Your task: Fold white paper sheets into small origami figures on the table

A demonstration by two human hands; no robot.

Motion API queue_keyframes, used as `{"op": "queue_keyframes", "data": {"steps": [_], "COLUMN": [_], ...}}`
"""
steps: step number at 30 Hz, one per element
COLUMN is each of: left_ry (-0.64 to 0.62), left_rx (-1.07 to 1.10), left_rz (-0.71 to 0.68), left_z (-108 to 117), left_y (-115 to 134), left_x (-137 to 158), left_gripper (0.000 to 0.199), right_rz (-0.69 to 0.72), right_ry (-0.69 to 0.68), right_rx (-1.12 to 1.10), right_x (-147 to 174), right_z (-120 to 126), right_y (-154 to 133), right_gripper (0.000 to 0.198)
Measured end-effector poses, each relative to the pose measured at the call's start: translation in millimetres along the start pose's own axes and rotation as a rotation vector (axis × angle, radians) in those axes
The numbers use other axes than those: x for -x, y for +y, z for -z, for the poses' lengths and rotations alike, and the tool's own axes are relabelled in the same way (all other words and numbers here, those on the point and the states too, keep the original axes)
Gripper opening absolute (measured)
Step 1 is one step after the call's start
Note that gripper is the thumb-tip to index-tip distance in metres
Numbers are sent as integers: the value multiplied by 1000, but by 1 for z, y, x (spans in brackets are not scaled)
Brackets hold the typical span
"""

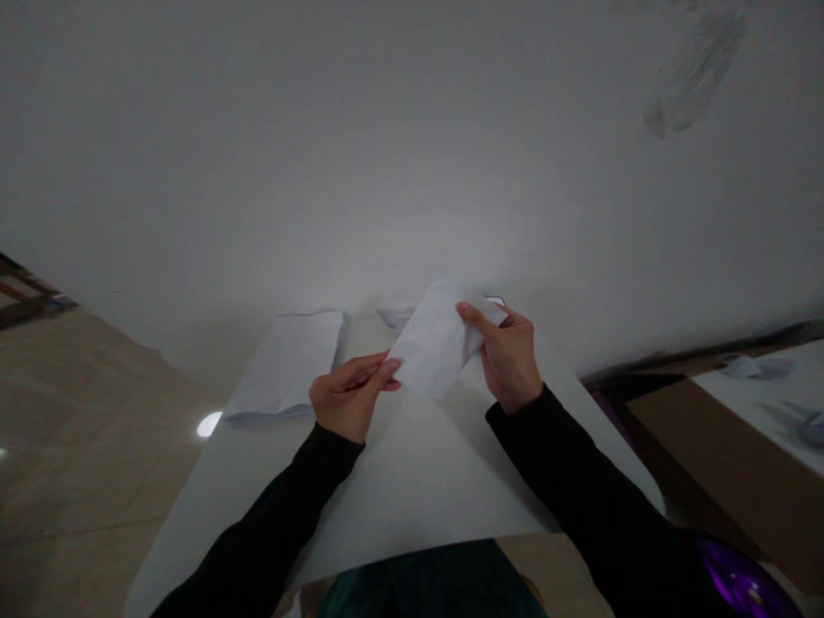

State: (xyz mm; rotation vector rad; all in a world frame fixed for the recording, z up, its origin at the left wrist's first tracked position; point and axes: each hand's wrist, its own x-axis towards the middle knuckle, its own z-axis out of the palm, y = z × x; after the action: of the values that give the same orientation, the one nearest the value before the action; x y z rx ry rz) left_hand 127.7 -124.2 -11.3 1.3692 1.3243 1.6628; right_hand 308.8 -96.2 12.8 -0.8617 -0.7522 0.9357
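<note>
A folded sheet of white paper (433, 343) is held up over the white table, tilted, between both hands. My left hand (353, 393) pinches its lower left corner between thumb and fingers. On the other side, my right hand (508, 354) grips the paper's right part, thumb on top and fingers behind. Beyond the held sheet, another white paper piece (394, 318) lies near the wall, mostly hidden. A dark-edged flat thing (495, 300) shows just past my right hand; its kind I cannot make out.
A stack of white paper (287, 360) lies on the left of the white table (412, 506). The table meets a grey wall (386, 154). To the right are a brown cardboard panel (727, 455) and a white surface with crumpled clear plastic (760, 367). Something shiny purple (747, 575) sits lower right.
</note>
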Motion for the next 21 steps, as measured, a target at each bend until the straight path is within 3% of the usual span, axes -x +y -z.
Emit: {"op": "queue_keyframes", "data": {"steps": [12, 16, 21], "left_ry": [-22, -147, -312], "left_rx": [13, -8, -199], "left_rz": [36, 90, -95], "left_z": [-2, 1, 2], "left_y": [0, -2, -7], "left_x": [-3, -7, -12], "left_gripper": [21, 28, 34], "right_rz": [156, 122, 59], "right_ry": [98, 129, 88], "right_rx": [42, 82, 138], "right_x": [5, 4, 5], "right_z": [-4, -3, -4], "right_y": [3, 6, 11], "right_gripper": [25, 26, 27]}}
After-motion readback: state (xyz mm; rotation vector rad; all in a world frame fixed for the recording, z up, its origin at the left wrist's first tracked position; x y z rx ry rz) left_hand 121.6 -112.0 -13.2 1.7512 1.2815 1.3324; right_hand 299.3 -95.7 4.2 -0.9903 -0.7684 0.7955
